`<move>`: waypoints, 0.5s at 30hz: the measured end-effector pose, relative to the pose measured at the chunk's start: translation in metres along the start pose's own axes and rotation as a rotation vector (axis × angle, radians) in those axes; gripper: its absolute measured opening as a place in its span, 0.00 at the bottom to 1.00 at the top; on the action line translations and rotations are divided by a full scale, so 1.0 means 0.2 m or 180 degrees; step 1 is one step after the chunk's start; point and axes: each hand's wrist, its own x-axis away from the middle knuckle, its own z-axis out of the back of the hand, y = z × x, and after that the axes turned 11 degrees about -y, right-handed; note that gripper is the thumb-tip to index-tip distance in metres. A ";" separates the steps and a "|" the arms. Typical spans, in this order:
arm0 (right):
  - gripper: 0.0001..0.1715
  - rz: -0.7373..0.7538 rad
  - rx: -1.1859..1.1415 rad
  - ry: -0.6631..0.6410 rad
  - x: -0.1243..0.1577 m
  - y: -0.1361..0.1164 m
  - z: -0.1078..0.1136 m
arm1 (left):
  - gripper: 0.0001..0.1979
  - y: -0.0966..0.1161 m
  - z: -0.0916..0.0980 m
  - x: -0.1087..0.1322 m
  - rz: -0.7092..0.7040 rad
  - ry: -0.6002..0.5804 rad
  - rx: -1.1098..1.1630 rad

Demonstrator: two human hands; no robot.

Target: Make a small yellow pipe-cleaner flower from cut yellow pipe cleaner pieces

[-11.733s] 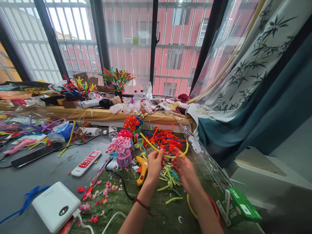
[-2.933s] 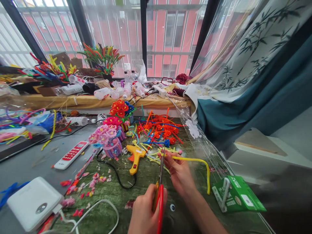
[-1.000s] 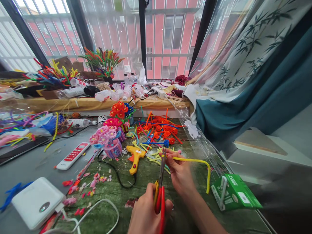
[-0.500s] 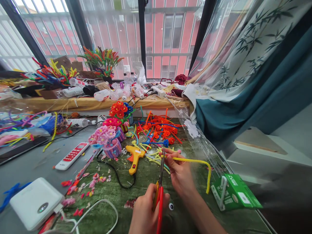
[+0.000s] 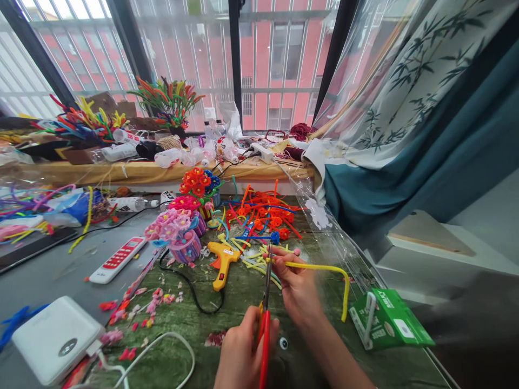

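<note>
My left hand [image 5: 243, 343] is wrapped round the handles of red and yellow scissors [image 5: 265, 319], whose blades point away from me. My right hand [image 5: 298, 286] pinches a yellow pipe cleaner [image 5: 320, 267]; its long end runs right and bends down. The blade tips meet the pipe cleaner's short end at my right fingertips. Just beyond lie a blue pipe-cleaner flower [image 5: 275, 237] and a heap of orange pieces [image 5: 275, 219]. A yellow glue gun [image 5: 222, 265] rests left of the scissors.
Potted pipe-cleaner flowers [image 5: 172, 227], a red and white remote [image 5: 118, 260], a white power bank [image 5: 59, 340] and its cable [image 5: 178, 335] lie left. At the right stands a green box [image 5: 391, 319]. Bottles [image 5: 168, 158] line the sill.
The view has shifted very slightly. Both hands, the scissors and the yellow pipe cleaner keep nearly the same positions.
</note>
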 end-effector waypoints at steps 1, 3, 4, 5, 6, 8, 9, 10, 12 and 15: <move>0.16 -0.0007 -0.0005 -0.0006 0.00 0.00 0.00 | 0.18 0.00 0.00 0.00 -0.0019 0.0021 0.0006; 0.16 -0.0014 -0.0018 0.0000 0.00 0.00 0.00 | 0.18 0.01 0.00 0.00 -0.0060 0.0071 0.0027; 0.16 -0.0021 -0.0026 0.0007 0.00 0.00 0.00 | 0.18 0.02 0.00 0.00 -0.0065 0.0092 0.0040; 0.16 -0.0028 -0.0036 0.0022 0.00 0.00 -0.01 | 0.19 0.02 0.00 0.01 -0.0052 0.0105 0.0058; 0.16 -0.0034 -0.0039 0.0043 0.00 0.00 -0.01 | 0.20 0.03 0.00 0.01 -0.0015 0.0112 0.0086; 0.16 -0.0053 0.0006 0.0092 0.00 -0.01 -0.01 | 0.23 0.05 0.01 0.01 0.0118 0.0103 0.0181; 0.16 -0.0061 0.0084 0.0116 0.00 -0.01 -0.01 | 0.24 0.06 0.01 0.02 0.0190 0.0103 0.0249; 0.16 -0.0062 0.0193 0.0145 0.00 -0.01 -0.01 | 0.25 0.08 0.02 0.02 0.0248 0.0114 0.0322; 0.16 -0.0057 0.0432 0.0197 -0.01 -0.02 0.00 | 0.27 0.10 0.03 0.03 0.0328 0.0171 0.0466; 0.18 -0.0079 0.0641 0.0205 -0.02 -0.02 0.02 | 0.28 0.12 0.04 0.04 0.0423 0.0283 0.0650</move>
